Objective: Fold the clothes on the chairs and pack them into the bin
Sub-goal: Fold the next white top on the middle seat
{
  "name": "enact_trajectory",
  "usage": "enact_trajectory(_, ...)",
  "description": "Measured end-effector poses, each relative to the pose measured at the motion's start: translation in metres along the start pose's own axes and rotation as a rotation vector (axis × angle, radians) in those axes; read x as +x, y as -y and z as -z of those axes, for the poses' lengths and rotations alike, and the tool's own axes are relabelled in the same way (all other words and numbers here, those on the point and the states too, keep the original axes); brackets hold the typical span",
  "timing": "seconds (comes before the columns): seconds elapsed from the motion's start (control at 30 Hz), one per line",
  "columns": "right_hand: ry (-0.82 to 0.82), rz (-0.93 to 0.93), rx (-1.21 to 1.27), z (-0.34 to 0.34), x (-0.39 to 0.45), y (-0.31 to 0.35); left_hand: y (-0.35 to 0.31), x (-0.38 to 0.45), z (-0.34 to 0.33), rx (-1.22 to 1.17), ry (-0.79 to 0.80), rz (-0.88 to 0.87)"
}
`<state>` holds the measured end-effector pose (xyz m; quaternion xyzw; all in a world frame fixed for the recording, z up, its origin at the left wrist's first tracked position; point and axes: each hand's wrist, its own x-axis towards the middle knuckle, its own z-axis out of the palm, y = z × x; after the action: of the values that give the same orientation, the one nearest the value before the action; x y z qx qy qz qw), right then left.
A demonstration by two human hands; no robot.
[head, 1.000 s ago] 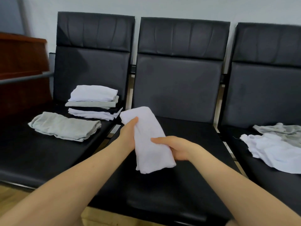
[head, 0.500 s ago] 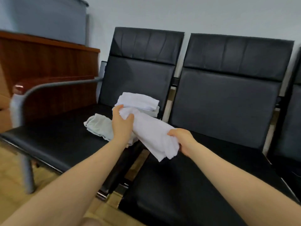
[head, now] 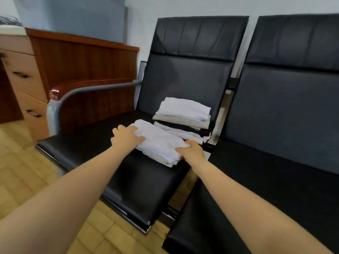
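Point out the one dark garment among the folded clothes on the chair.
It is the black folded garment in the back stack, sandwiched under the beige layer and above white ones. Every other folded piece there is white or pale grey-beige.

two bare forearms, no sleeves, left hand, right hand
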<state>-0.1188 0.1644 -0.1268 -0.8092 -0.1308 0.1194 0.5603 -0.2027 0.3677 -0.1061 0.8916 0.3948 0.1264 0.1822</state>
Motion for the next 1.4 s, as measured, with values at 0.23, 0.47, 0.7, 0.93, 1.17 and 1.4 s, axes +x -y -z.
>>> enact_trajectory(0.23,-0.183,0.099,0.155,0.080,-0.029,0.002,-0.058,-0.054,0.019,0.013,-0.183,-0.302)
enact_trajectory(0.47,-0.301,0.197,0.011,0.226,-0.100,-0.020,-0.182,-0.161,-0.021,-0.544,0.396,-0.268)
enact_trajectory(0.7,-0.525,0.006,-0.117,0.414,-0.191,-0.112,-0.339,-0.305,-0.101,-0.564,0.774,-0.372)
enact_trajectory(0.93,-0.910,-0.239,-0.191,0.561,-0.273,-0.190,-0.463,-0.443,-0.159,-0.532,0.929,-0.563)
enact_trajectory(1.17,-0.904,-0.528,-0.529,0.635,-0.275,-0.241,-0.531,-0.483,-0.229,-0.456,0.658,-0.812)
enact_trajectory(1.4,-0.787,-0.407,-0.668,0.626,-0.265,-0.271,-0.543,-0.483,-0.262,-0.098,0.414,-1.014)
